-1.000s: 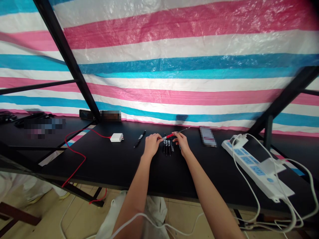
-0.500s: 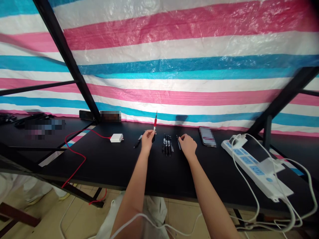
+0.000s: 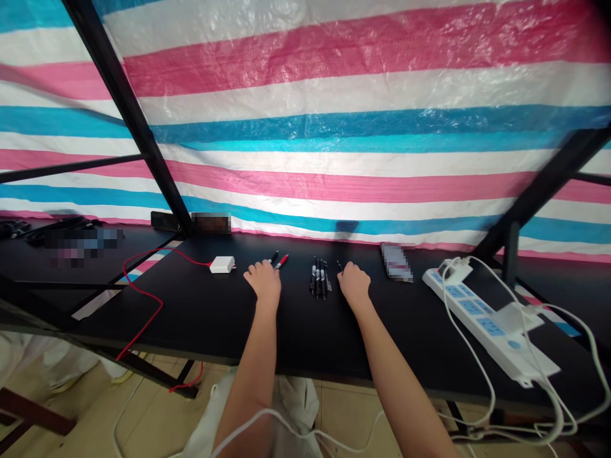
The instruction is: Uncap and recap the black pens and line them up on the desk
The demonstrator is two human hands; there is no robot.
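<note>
My left hand (image 3: pixel 264 282) is low over the table on the left, back up and fingers bent. From beside its fingers sticks out the red end of a pen (image 3: pixel 282 261), lying slanted on the table. A dark pen (image 3: pixel 273 256) lies close by, partly covered by this hand. My right hand (image 3: pixel 354 281) rests closed on the table to the right. The tip of a slim dark pen (image 3: pixel 338 264) shows at its fingers; the remainder is hidden. Between both hands, several black pens (image 3: pixel 318 278) with pale bands lie side by side.
A white charger (image 3: pixel 222 264) with a red cable sits left of my left hand. To the right lie a phone (image 3: pixel 397 262) and a white power strip (image 3: pixel 491 327) with plugs and cables. A striped sheet (image 3: pixel 334 140) hangs behind the black table (image 3: pixel 296 343).
My left hand has come down and left, lowering the red-ended pen from upright to the table. My right hand has shifted slightly toward me and left, covering more of the slim pen.
</note>
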